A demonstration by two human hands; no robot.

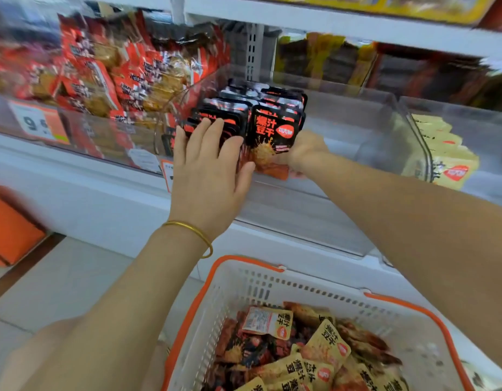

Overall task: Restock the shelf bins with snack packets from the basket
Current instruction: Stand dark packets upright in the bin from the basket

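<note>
Black-and-red snack packets (273, 128) stand upright in rows inside a clear shelf bin (357, 131). My left hand (207, 167) lies with straight fingers against the left rows of these packets. My right hand (303, 152) grips the bottom of the front packet of the right row, its fingers hidden behind the packet. Below, a white basket with an orange rim (244, 280) holds several yellow and dark snack packets (314, 351).
A bin of red packets (103, 77) sits to the left, a bin of yellow packets (441, 156) to the right. Price labels (38, 122) hang on the bin fronts. A white shelf ledge (103, 198) runs below. An orange box (10, 230) sits on the floor at left.
</note>
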